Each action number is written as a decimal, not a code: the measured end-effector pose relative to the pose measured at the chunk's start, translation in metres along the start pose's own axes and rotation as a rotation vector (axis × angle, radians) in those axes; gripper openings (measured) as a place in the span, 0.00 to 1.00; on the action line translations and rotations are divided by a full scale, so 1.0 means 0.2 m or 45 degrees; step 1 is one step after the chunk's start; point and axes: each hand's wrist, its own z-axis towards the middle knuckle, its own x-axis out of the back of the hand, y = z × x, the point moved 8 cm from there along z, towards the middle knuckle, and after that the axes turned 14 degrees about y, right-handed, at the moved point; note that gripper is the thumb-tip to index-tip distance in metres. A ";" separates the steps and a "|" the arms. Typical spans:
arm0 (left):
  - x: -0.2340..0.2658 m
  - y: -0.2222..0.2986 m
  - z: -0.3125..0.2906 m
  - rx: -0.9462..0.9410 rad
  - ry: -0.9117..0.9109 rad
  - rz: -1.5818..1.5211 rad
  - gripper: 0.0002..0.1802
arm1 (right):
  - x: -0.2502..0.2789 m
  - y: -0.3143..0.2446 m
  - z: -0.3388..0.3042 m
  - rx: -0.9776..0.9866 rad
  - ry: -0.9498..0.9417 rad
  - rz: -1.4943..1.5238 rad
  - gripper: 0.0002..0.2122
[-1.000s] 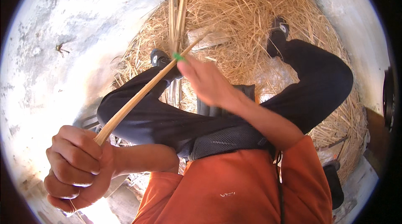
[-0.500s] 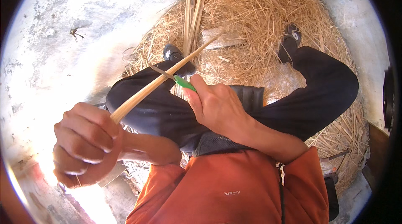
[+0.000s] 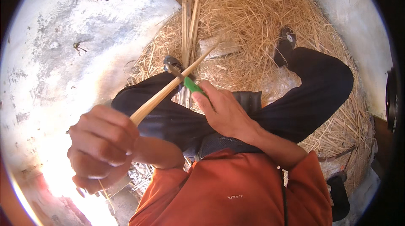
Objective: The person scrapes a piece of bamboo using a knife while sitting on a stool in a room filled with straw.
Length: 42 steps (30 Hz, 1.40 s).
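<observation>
My left hand (image 3: 103, 146) is wrapped round the thick end of a long, pale strip of split wood or bamboo (image 3: 158, 97). The strip slants up and away to the right, tapering to a thin tip. In my right hand (image 3: 225, 112) is a knife (image 3: 193, 86) with a green handle. Its blade lies across the strip, in its farther half, and looks in contact with it. A thin fibre hangs below my left fist. My folded legs in dark trousers (image 3: 312, 86) lie under both hands.
Straw-like shavings (image 3: 253, 10) cover the floor ahead and to the right. Several long split strips (image 3: 188, 23) lie beyond my left foot, beside a pale flat block (image 3: 223, 48). A whitish, stained wall-like surface (image 3: 55, 57) rises at the left, another (image 3: 358, 19) at the right.
My left hand has shifted right with the strip, whose tip has dropped slightly nearer. The knife has slid along the strip toward its thin tip.
</observation>
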 end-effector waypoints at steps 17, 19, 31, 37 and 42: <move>0.04 0.02 -0.13 -0.032 0.131 -0.058 0.21 | -0.02 0.36 0.07 0.027 -0.058 -0.564 0.16; 0.06 0.06 -0.15 -0.101 0.219 -0.035 0.21 | -0.07 0.20 0.05 0.167 -0.076 -0.364 0.16; 0.14 0.12 -0.24 -0.183 0.383 0.055 0.23 | -0.03 0.45 0.24 0.096 0.094 -0.571 0.20; 0.06 0.09 -0.23 -0.148 0.341 0.040 0.23 | 0.09 1.02 0.38 -0.019 -0.032 -0.980 0.23; 0.13 0.12 -0.24 -0.148 0.376 0.088 0.23 | 0.04 0.83 0.29 -0.325 -0.085 -0.790 0.27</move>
